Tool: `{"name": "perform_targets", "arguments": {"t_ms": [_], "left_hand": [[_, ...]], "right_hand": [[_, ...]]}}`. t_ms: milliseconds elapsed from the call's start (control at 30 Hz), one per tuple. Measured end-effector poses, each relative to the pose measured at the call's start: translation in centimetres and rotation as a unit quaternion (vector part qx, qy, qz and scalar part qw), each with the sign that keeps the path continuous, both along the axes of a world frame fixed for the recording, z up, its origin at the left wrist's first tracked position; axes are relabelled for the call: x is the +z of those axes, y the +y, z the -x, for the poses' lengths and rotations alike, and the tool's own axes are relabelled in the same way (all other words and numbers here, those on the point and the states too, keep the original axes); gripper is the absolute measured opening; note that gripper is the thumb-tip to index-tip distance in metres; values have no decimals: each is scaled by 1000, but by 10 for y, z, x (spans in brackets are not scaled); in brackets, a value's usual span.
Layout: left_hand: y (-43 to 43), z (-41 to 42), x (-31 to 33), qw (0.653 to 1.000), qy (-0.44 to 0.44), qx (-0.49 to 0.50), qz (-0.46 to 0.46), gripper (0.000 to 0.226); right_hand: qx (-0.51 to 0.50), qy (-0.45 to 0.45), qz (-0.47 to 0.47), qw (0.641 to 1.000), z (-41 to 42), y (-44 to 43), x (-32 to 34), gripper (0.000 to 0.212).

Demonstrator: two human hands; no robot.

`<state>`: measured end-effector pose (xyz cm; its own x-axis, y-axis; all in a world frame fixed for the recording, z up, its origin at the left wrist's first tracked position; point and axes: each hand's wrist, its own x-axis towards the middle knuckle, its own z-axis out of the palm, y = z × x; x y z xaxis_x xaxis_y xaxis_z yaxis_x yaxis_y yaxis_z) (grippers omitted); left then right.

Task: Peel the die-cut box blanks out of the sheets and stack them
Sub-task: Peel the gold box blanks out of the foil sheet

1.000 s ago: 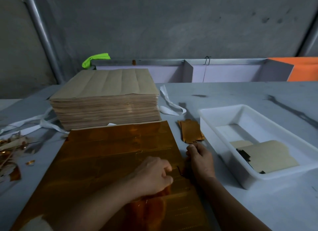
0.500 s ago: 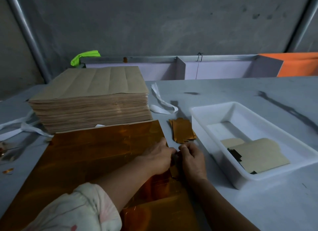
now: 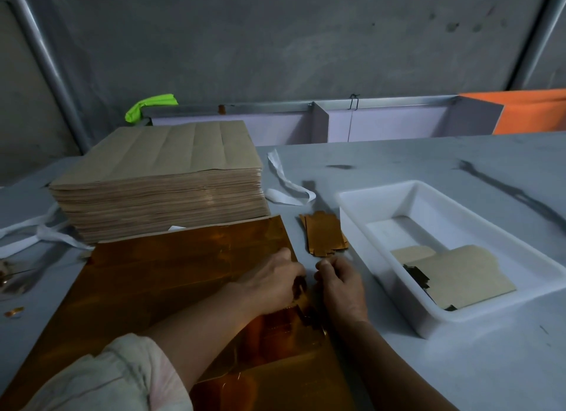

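Left grip [image 3: 275, 279] is curled tight onto the right edge of the gold sheet [image 3: 183, 273], which lies flat on the desk [image 3: 459, 364]. Right grip [image 3: 340, 285] is curled on the same edge, knuckles close to the left; which die-cut piece the fingertips pinch cannot be told.

Hazards:
- A fast pull can tear a blank at its holding nicks or crease the foil.
- The sheet can slide, since only the left forearm weighs it down.
- Finished blanks [image 3: 324, 236] lie just beyond the right grip, beside the white tray [image 3: 352, 227]; a careless knuckle can scatter them.
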<state>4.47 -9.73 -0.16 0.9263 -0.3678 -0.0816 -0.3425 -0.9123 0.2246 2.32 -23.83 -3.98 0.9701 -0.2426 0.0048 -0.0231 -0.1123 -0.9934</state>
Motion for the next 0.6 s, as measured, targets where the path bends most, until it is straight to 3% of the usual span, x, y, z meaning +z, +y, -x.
{"name": "perform_targets", "arguments": {"t_ms": [200,433,600], "left_hand": [[5,3,8,1000,-16,-3,9,19],[9,12,24,998,-47,34,26,22],[18,20,41,996,-58,47,43,22]], "right_hand": [[3,3,5,1000,-1,0,-1,21],[35,6,7,999,1,0,2,21],[76,23,-42,996,3,-3,13,26]]}}
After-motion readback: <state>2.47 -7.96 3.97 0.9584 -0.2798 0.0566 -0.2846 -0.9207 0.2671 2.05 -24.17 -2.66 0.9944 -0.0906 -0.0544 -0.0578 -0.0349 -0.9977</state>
